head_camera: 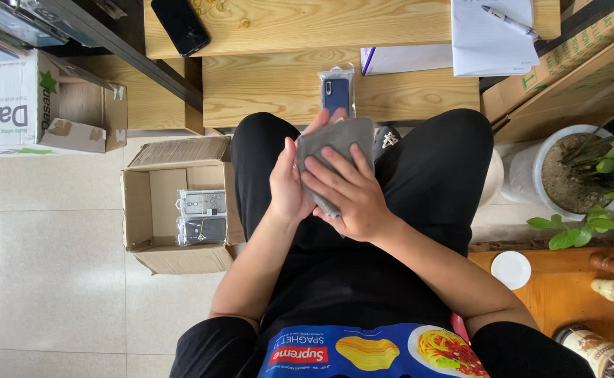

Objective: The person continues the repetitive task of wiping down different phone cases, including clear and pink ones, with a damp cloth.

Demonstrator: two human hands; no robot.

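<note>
Both hands met over the lap, closed on a grey pouch: the left hand cupped its near edge from below, and the right hand pressed flat across its face with fingers spread. Just beyond, a packaged blue phone case lay at the bench's near edge. A box on the floor by the left knee held more packaged cases. The step in hand looked like handling or wiping the pouch; any further move would call for one hand letting go.

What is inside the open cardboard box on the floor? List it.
The cardboard box holds two phone cases in clear packets: a light grey one and a dark one beside it. Anything beneath them is hidden.
</note>
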